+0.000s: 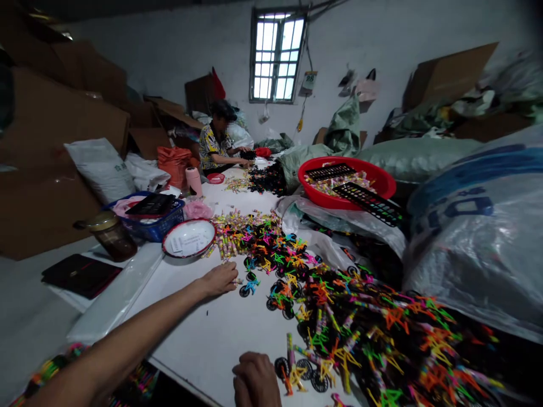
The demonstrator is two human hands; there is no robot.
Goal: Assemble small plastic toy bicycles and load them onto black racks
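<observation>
My left hand (pixel 218 280) lies on the white table (pixel 203 333) with its fingertips by a small candy stick (pixel 237 281), and what the fingers hold is hidden. Just beyond it stands a toy bicycle (pixel 249 285) with black wheels. My right hand (pixel 255 380) sits at the bottom edge with curled fingers, next to a black-wheeled toy bicycle (pixel 294 370). A large heap of neon plastic bicycles and wrapped candy sticks (pixel 360 322) spreads to the right of both hands.
A co-worker (pixel 218 141) sorts items at the table's far end. A red basin (pixel 345 181) holds candy and black plastic racks. A blue basket (pixel 148 217), white enamel plate (pixel 189 237) and brown jar (pixel 111 236) stand left. Bulging sacks (pixel 475 226) border the right.
</observation>
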